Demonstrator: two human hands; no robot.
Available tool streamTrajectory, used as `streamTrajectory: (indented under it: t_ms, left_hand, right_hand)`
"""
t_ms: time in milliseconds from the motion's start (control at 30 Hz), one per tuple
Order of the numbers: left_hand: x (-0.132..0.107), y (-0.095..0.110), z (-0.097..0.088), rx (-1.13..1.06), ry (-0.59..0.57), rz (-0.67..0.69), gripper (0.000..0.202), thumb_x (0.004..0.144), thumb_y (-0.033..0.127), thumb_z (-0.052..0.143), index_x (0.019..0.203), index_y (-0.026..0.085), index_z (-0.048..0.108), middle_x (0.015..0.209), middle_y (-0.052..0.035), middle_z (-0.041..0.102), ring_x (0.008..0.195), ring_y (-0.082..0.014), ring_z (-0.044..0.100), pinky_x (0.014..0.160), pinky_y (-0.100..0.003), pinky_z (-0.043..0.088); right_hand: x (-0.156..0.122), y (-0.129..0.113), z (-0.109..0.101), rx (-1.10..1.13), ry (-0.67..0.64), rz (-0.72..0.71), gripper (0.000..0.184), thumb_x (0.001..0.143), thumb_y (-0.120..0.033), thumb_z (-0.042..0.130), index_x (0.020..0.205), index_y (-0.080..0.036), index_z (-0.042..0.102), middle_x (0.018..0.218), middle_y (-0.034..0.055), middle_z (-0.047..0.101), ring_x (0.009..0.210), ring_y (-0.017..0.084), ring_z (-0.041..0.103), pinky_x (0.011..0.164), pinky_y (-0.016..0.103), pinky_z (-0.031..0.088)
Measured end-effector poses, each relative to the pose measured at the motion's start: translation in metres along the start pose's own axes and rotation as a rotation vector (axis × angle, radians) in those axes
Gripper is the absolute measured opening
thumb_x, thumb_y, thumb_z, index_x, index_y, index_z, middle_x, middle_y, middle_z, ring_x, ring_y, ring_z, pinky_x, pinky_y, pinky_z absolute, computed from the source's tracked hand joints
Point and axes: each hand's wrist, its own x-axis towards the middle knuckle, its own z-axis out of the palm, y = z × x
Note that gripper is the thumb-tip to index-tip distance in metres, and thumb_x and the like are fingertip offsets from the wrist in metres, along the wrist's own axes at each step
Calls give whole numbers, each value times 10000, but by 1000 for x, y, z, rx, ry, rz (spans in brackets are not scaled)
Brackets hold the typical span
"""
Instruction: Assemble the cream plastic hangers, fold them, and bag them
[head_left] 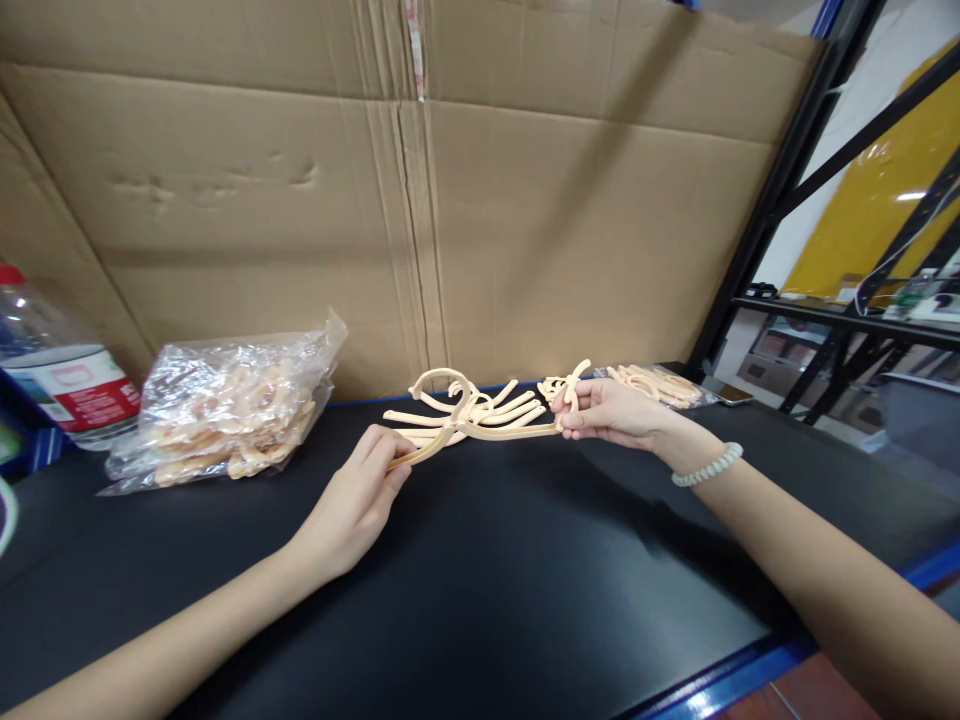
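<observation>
A cream plastic clothes hanger (510, 433) is held up above the black table, its curved hook pointing upward. My left hand (367, 495) pinches the end of its left arm. At the tip of the other arm, my right hand (611, 412) grips a small curved cream hook piece (574, 385); whether the piece is joined to the arm I cannot tell. Behind the hanger lies a loose pile of cream hanger parts (517, 405), partly covered by it. More small cream pieces (551, 386) sit just left of my right hand's fingers.
A clear plastic bag of cream parts (232, 410) lies on the black table (465, 590) at left, beside a large red-labelled bottle (67, 370). Another bag of parts (660, 385) and a phone-like object (731, 395) are at right. Cardboard (585, 220) stands along the back.
</observation>
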Motion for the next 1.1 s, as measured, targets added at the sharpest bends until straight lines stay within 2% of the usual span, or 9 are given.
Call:
streamTrajectory:
  t_ms: [133,267,367,467,533,700,933,1100]
  left_hand:
    - [0,-1,0,-5,-1,3,130,945,282,372,944,223,488,982,-49,513,882,-206,517,794,-339,464]
    - [1,-2,1,-1,-3,6,133,950,279,371,947,224,493,968,-43,518,877,-202,522,792,-330,461]
    - [1,-2,0,3,-5,9,141,952,276,369,950,222,500,952,-36,520,856,-195,527,782,-323,460]
    - [0,-2,-1,5,-6,10,140,950,275,373,952,220,502,952,-37,523,851,-195,528,780,-321,459]
    - [0,-2,-1,2,-14,9,139,952,274,371,947,218,498,963,-41,521,860,-197,527,787,-323,457]
    - [0,-2,-1,-6,-21,8,136,953,275,371,949,219,495,972,-42,514,865,-200,530,790,-327,454]
    - [-1,0,-1,-2,-6,8,134,948,277,375,945,224,498,954,-39,517,851,-197,527,774,-323,458]
    - [-1,0,0,-2,-20,3,132,952,279,367,963,229,489,958,-43,517,865,-202,519,792,-333,454]
  right_hand:
    - [1,1,-2,-17,9,11,233,607,-137,835,735,-143,640,771,-4,627,639,87,604,556,175,491]
    - [2,3,-4,-12,-17,4,221,619,-166,837,682,-141,626,707,-18,609,618,70,578,542,142,477]
    - [2,3,-3,13,-19,29,231,632,-192,847,672,-143,625,710,-12,625,691,92,617,645,166,533]
    - [1,2,-2,33,-41,93,238,654,-214,854,756,-131,655,834,53,689,837,164,675,764,243,572]
    - [0,2,-1,54,-58,120,254,665,-215,854,794,-126,653,876,86,708,873,198,694,779,263,581]
    - [0,3,-1,96,-53,142,277,676,-212,852,755,-140,595,778,72,714,801,204,720,746,258,596]
    - [2,5,0,100,-19,178,322,660,-258,868,766,-156,581,772,85,724,752,192,716,704,271,603]
    - [4,9,-2,83,-6,141,304,661,-229,856,720,-167,564,727,58,707,714,173,703,695,265,596]
